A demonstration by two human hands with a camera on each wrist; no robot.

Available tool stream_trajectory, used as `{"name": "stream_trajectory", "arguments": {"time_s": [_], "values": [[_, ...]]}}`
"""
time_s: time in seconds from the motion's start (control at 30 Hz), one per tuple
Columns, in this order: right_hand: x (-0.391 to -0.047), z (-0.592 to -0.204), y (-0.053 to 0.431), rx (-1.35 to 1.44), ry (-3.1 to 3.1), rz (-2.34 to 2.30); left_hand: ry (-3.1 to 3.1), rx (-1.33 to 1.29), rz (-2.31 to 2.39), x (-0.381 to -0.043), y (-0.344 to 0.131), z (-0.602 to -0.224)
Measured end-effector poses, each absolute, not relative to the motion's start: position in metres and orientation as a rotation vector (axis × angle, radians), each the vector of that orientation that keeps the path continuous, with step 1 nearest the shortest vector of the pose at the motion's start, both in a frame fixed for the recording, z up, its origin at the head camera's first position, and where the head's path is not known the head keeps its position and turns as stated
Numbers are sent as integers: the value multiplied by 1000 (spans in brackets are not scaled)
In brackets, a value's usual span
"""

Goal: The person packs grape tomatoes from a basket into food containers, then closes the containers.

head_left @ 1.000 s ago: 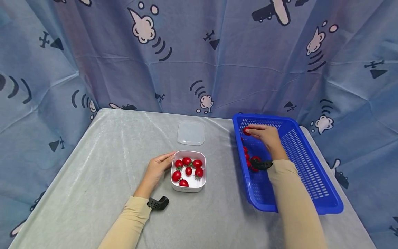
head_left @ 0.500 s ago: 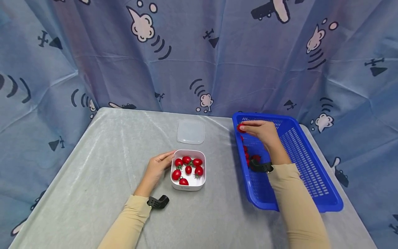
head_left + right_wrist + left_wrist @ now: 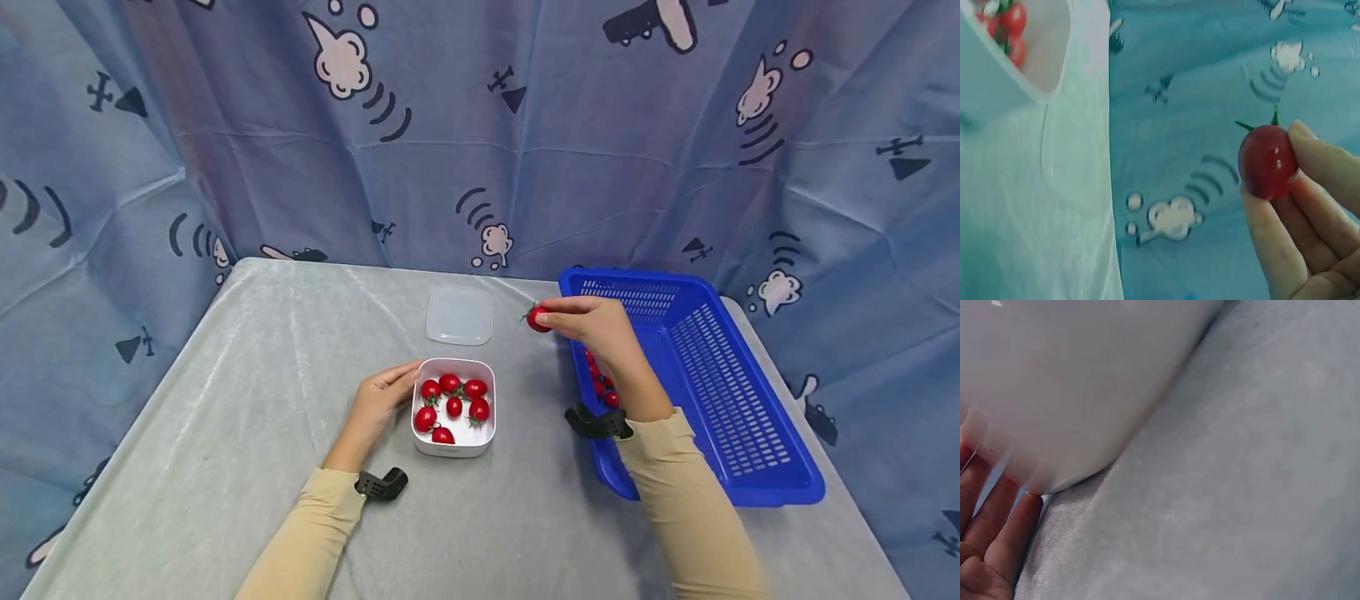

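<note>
Between thumb and fingers, my right hand [image 3: 600, 329] pinches a red cherry tomato [image 3: 1268, 162] with green sepals, held up just left of the blue basket's near-left rim. Several more cherry tomatoes [image 3: 597, 385] lie along the left inner side of the blue basket [image 3: 705, 358], partly covered by the right wrist. My left hand [image 3: 377, 406] touches the left wall of a white square box [image 3: 457, 450]; in the left wrist view its fingers [image 3: 1013, 531] reach fairly straight against the wall. Inside the box, several cherry tomatoes [image 3: 478, 410] sit spread over the white bottom.
Behind the white box, a translucent square lid [image 3: 460, 317] lies flat on the grey-white tablecloth [image 3: 247, 400]. A blue patterned curtain [image 3: 435, 142] hangs along the back and sides of the table.
My right hand has lifted the cherry tomato out of the basket and moved left with it past the basket's rim. The left hand and the white box have stayed in place.
</note>
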State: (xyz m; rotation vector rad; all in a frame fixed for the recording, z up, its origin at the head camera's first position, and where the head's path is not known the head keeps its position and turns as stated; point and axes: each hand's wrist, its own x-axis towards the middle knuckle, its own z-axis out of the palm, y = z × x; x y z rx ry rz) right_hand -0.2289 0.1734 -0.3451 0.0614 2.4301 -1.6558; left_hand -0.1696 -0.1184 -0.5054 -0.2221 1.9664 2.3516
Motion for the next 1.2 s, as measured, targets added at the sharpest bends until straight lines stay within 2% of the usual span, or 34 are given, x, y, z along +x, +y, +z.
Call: {"name": "stream_trajectory", "arguments": {"time_s": [0.93, 1.2], "values": [[-185, -356, 103, -103, 2410, -1682, 1977, -210, 2349, -169, -116, -505], [-182, -381, 94, -38, 2395, -1709, 1975, -223, 2343, -170, -118, -507]]}}
